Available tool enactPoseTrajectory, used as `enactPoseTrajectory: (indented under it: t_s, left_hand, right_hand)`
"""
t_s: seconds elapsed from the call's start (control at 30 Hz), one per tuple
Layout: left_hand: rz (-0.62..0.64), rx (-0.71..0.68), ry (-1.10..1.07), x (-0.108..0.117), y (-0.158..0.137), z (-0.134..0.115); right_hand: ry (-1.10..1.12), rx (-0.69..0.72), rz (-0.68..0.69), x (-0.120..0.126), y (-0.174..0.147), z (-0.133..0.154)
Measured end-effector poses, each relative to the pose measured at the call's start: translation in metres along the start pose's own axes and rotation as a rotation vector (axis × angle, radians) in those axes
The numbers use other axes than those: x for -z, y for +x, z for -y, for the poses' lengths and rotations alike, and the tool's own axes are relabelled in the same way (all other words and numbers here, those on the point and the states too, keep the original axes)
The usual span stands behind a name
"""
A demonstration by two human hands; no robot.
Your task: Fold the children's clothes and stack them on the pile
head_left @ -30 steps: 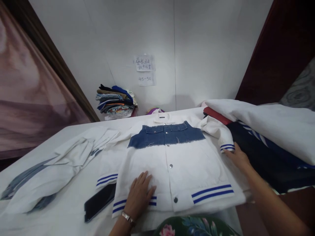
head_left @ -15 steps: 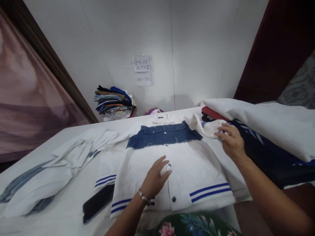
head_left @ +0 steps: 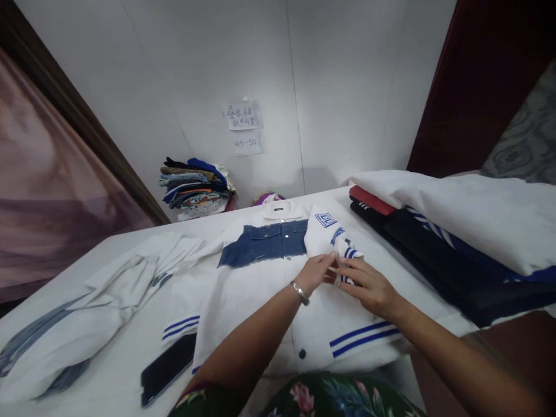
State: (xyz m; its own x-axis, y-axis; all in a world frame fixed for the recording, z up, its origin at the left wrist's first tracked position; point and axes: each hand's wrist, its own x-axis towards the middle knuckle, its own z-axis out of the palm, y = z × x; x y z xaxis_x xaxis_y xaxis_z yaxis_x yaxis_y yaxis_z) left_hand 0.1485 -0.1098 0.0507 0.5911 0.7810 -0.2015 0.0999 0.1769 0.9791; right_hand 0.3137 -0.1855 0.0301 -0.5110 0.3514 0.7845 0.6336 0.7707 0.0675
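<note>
A white jacket [head_left: 243, 289] with a dark denim panel across its chest, snap buttons and blue-striped hems lies front side up on the table. Its sleeve on the right, with blue patches, is folded in over the body. My left hand [head_left: 316, 274] grips this sleeve [head_left: 325, 229] close to the cuff. From the other side, my right hand [head_left: 374, 289] has its fingers closed on the striped cuff, partly covering it. The fingertips of both hands nearly meet there. The other sleeve extends to the left, its cuff beside a black phone [head_left: 168, 368].
The white table [head_left: 125, 229] carries a crumpled white and grey-blue garment [head_left: 108, 301] at left. Dark folded clothes [head_left: 417, 255] and a large white garment [head_left: 478, 214] lie at right. A stack of folded clothes [head_left: 197, 185] stands near the wall, below paper signs [head_left: 245, 127].
My right hand has brought the sleeve inward from the right, onto the jacket's front. My left hand has moved up and right from the buttons to the sleeve.
</note>
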Motion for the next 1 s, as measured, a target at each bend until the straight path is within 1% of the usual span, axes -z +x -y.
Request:
enactPoseTrajectory:
  t_s: [0.07, 0.1, 0.13, 0.17, 0.27, 0.3, 0.33, 0.37, 0.4, 0.43, 0.47, 0.5, 0.53, 0.57, 0.6, 0.63, 0.67, 0.7, 0.73, 0.77, 0.8, 0.87, 0.9, 0.93, 1.0]
  left_hand:
    - [0.069, 0.071, -0.057, -0.009, 0.006, -0.004]
    - [0.068, 0.077, -0.051, -0.011, 0.009, -0.004]
    - [0.040, 0.066, -0.029, -0.011, 0.011, -0.004]
    - [-0.015, 0.044, -0.002, -0.010, 0.012, -0.002]
    - [-0.245, 0.005, 0.067, -0.002, 0.010, 0.008]
    - [-0.290, 0.023, 0.068, 0.000, 0.007, 0.012]
    - [-0.296, 0.063, 0.052, 0.000, 0.003, 0.015]
    - [-0.254, 0.121, 0.017, -0.001, -0.001, 0.018]
    - [-0.169, 0.185, -0.038, -0.003, -0.004, 0.019]
    - [-0.061, 0.236, -0.111, -0.007, -0.007, 0.018]
    - [0.045, 0.260, -0.194, -0.011, -0.009, 0.017]
    - [0.123, 0.246, -0.276, -0.016, -0.010, 0.015]
    - [0.159, 0.193, -0.350, -0.020, -0.009, 0.011]
    - [0.151, 0.116, -0.406, -0.023, -0.008, 0.007]
    - [0.109, 0.033, -0.439, -0.023, -0.005, 0.002]
    - [0.056, -0.034, -0.452, -0.021, -0.001, -0.004]
    - [0.008, -0.077, -0.451, -0.017, 0.003, -0.011]
    - [-0.031, -0.100, -0.443, -0.011, 0.007, -0.019]
    - [-0.060, -0.104, -0.432, -0.003, 0.012, -0.029]
    - [-0.084, -0.099, -0.423, 0.007, 0.017, -0.041]
    - [-0.106, -0.104, -0.417, 0.017, 0.023, -0.054]
    - [-0.122, -0.107, -0.418, 0.036, 0.038, -0.082]
    - [-0.099, -0.110, -0.414, 0.044, 0.046, -0.096]
    - [-0.096, -0.140, -0.415, 0.051, 0.055, -0.109]
    - [-0.078, -0.210, -0.404, 0.062, 0.075, -0.132]
  right_hand:
    - [-0.014, -0.010, -0.025, -0.001, 0.005, 0.004]
    - [-0.035, -0.031, -0.045, 0.000, 0.006, 0.005]
    - [-0.066, -0.067, -0.068, 0.001, 0.005, 0.005]
    - [-0.107, -0.118, -0.091, 0.003, 0.004, 0.004]
    - [-0.238, -0.327, -0.115, 0.011, -0.006, -0.003]
    - [-0.264, -0.390, -0.115, 0.014, -0.009, -0.005]
    - [-0.277, -0.435, -0.117, 0.016, -0.012, -0.007]
    - [-0.273, -0.459, -0.122, 0.017, -0.013, -0.006]
    - [-0.254, -0.460, -0.125, 0.017, -0.013, -0.005]
    - [-0.222, -0.441, -0.127, 0.017, -0.012, -0.001]
    - [-0.176, -0.408, -0.128, 0.015, -0.009, 0.003]
    - [-0.124, -0.367, -0.130, 0.013, -0.006, 0.009]
    - [-0.067, -0.321, -0.129, 0.012, -0.003, 0.015]
    - [-0.010, -0.279, -0.125, 0.011, -0.001, 0.021]
    - [0.041, -0.249, -0.118, 0.010, 0.000, 0.026]
    - [0.080, -0.241, -0.112, 0.011, -0.002, 0.029]
    - [0.099, -0.264, -0.115, 0.012, -0.006, 0.031]
    - [0.096, -0.321, -0.129, 0.014, -0.014, 0.031]
    - [0.072, -0.413, -0.143, 0.015, -0.023, 0.029]
    - [0.027, -0.532, -0.142, 0.016, -0.035, 0.026]
    - [-0.026, -0.661, -0.111, 0.017, -0.048, 0.022]
    - [-0.106, -0.886, 0.044, 0.015, -0.074, 0.015]
    - [-0.125, -0.964, 0.139, 0.014, -0.086, 0.013]
    - [-0.132, -1.021, 0.214, 0.012, -0.096, 0.012]
    - [-0.120, -1.103, 0.287, 0.009, -0.108, 0.010]
